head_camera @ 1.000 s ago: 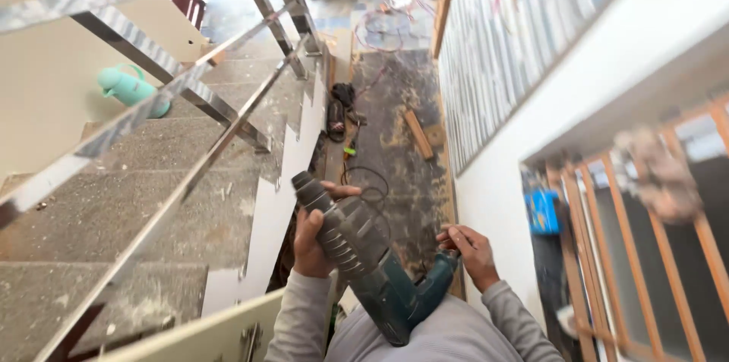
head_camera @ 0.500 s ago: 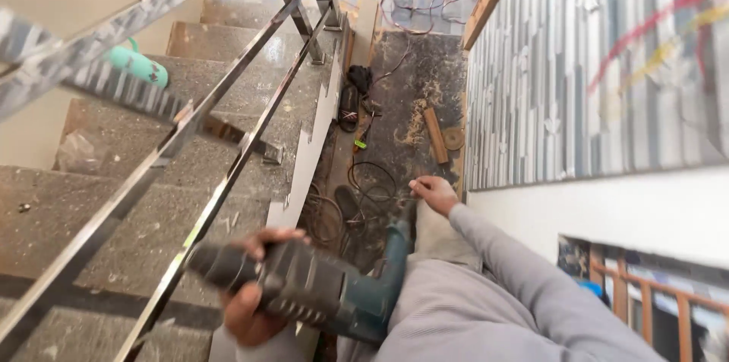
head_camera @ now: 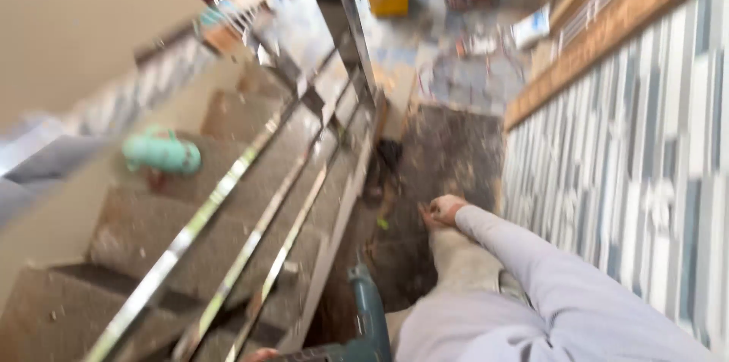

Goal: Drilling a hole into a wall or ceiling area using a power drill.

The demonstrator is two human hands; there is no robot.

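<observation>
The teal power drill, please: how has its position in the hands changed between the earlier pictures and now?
The teal power drill has sunk to the bottom edge of the view; only its rear shows. The left hand, earlier wrapped around its barrel, barely peeks in, grip unclear. The right hand, on the handle a second ago, has let go and reaches towards the floor. The metal stair railing stayed put.

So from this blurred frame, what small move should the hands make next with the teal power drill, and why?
Probably pause and bring the right hand back onto the teal power drill. That hand is stretched out, away from the drill, which sits low beside the steel stair railing. The left hand barely shows at the bottom edge, so its grip cannot be judged.
</observation>
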